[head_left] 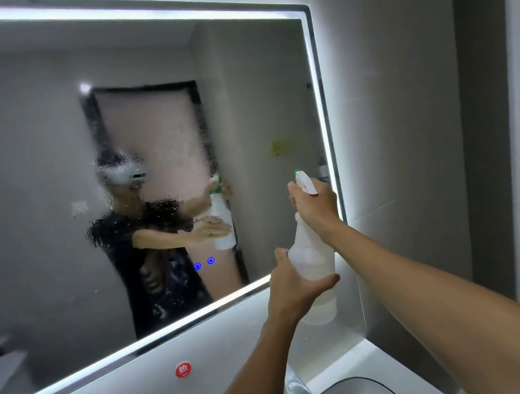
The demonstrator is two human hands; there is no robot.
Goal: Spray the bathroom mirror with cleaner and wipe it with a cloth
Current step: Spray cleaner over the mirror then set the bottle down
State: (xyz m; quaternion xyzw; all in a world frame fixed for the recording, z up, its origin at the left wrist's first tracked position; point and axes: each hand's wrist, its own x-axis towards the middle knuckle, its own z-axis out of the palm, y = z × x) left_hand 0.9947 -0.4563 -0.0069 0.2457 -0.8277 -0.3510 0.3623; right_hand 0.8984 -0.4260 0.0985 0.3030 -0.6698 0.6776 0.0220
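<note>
Right hand (314,204) is gripping the neck and trigger head of the white spray bottle (314,269), fingers curled round it. Left hand (293,287) is wrapping the bottle's lower body from the left, thumb across the front, steadying.

Bottle is standing nearly upright, long axis vertical with a slight lean, just in front of the lit mirror (46,160) near its lower right corner. Green-tipped nozzle (298,173) is pointing left and inward at the glass.

Mirror is lying ahead and to the left of the grip; droplets are already beading across its middle, the far left looking dry.

No cloth in view. Judging spraying is in hand, wiping not yet begun. Left hand is nearer the glass.

Red round sticker (183,370) is sitting below the frame.
</note>
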